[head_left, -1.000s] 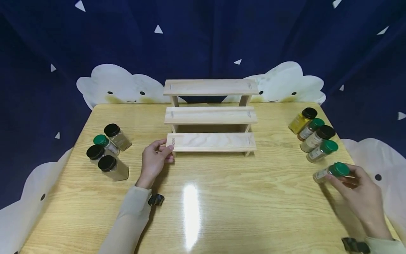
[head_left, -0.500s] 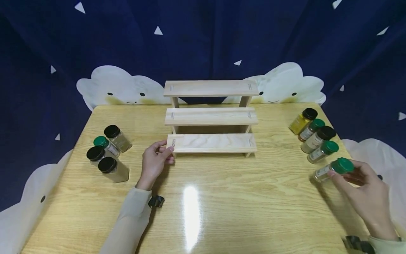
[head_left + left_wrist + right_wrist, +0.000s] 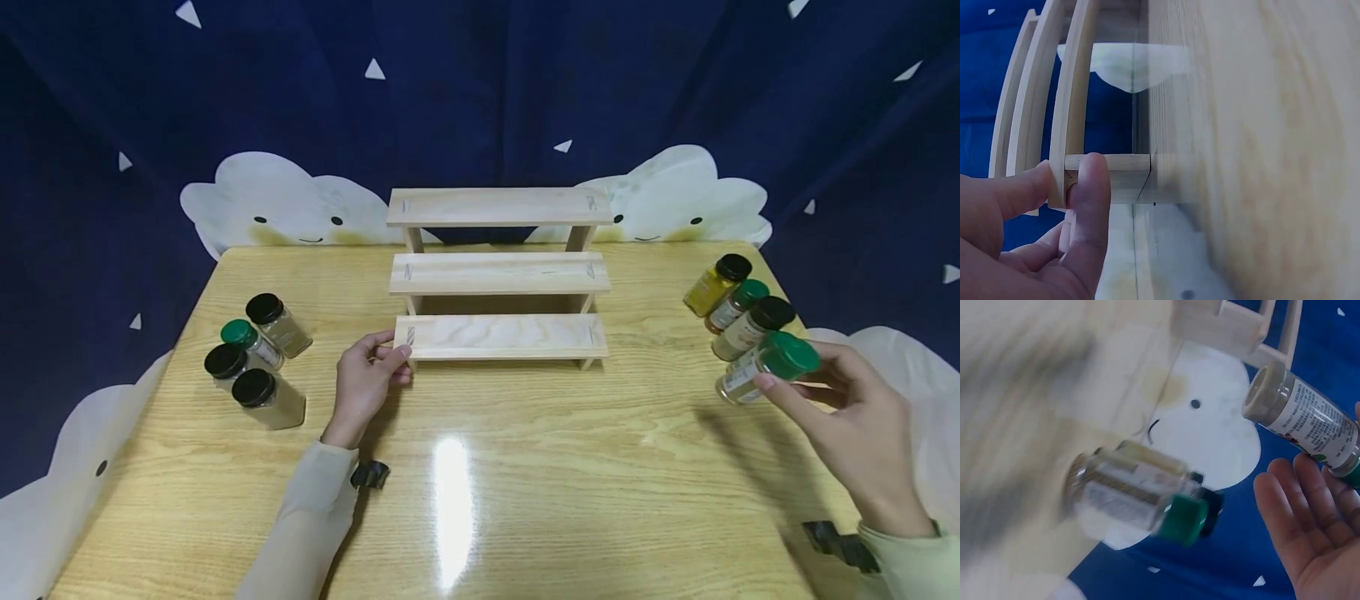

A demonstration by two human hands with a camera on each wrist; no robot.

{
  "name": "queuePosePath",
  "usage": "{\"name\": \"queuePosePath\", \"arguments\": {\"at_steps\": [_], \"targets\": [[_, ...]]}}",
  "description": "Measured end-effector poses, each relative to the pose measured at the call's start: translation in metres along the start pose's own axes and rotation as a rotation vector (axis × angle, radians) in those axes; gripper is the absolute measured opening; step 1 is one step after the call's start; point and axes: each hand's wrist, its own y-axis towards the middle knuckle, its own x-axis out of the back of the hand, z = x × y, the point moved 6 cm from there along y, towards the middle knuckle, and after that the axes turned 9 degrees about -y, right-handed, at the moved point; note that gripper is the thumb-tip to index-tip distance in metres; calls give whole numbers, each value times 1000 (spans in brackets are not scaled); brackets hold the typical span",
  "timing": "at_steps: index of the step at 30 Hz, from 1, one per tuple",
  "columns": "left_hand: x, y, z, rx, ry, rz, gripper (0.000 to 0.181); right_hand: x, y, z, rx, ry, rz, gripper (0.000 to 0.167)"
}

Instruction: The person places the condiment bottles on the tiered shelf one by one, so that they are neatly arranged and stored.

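A three-step wooden rack (image 3: 498,275) stands at the table's back middle. The left hand (image 3: 363,383) pinches the left end of its lowest step; in the left wrist view, thumb and fingers (image 3: 1092,200) hold that board's end. At the right, the right hand (image 3: 862,425) grips a green-capped jar (image 3: 742,377) by its cap end, tilted and raised off the table. The right wrist view shows this held jar (image 3: 1310,419) with its base toward the rack and several fingers (image 3: 1310,506) extended below it. Behind it in the head view, the held jar partly hides another green-capped jar.
Several jars stand at the right edge, among them a yellow one with a black cap (image 3: 708,290). On the left, a group holds black-capped jars (image 3: 279,404) and a green-capped one (image 3: 258,343). A dark blue curtain (image 3: 465,100) with clouds hangs behind the wooden table (image 3: 585,483).
The right hand has lifted its green-capped jar from near the front of the right group, moving it up and to the left, over the neighbouring jar. The left hand stays on the rack.
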Motion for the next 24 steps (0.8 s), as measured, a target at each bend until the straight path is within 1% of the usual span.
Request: {"name": "queuePosePath", "arguments": {"at_steps": [8, 14, 24], "targets": [[0, 1, 0, -4, -16, 5, 40, -7, 17, 29, 86, 29, 14, 43], [-1, 1, 1, -7, -21, 3, 40, -15, 32, 51, 162, 88, 43, 41], [-1, 1, 2, -7, -26, 0, 39, -32, 57, 82, 217, 167, 116, 39]]}}
